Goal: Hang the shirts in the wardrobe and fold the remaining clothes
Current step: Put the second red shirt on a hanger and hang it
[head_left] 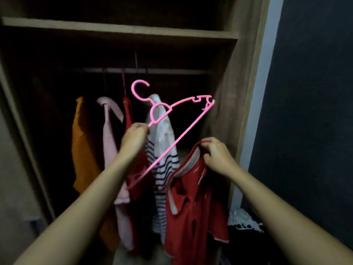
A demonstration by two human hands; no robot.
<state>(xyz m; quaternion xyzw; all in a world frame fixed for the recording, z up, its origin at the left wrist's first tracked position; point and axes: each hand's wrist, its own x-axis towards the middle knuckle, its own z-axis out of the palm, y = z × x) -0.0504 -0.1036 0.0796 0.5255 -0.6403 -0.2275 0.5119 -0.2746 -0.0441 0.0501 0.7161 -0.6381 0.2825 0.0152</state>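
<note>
Head view: four garments are hung on the wardrobe rail (172, 71), so the task is judged partly done. Below the rail, a thin pink plastic hanger (177, 142) is pinched at its neck by the left hand (134, 136). Lower right of the rail, a soft red collared shirt (191, 197) is pinched by the fingers of the right hand (215, 155). A crumpled heap of clothes (242, 220) is left unfolded.
</note>
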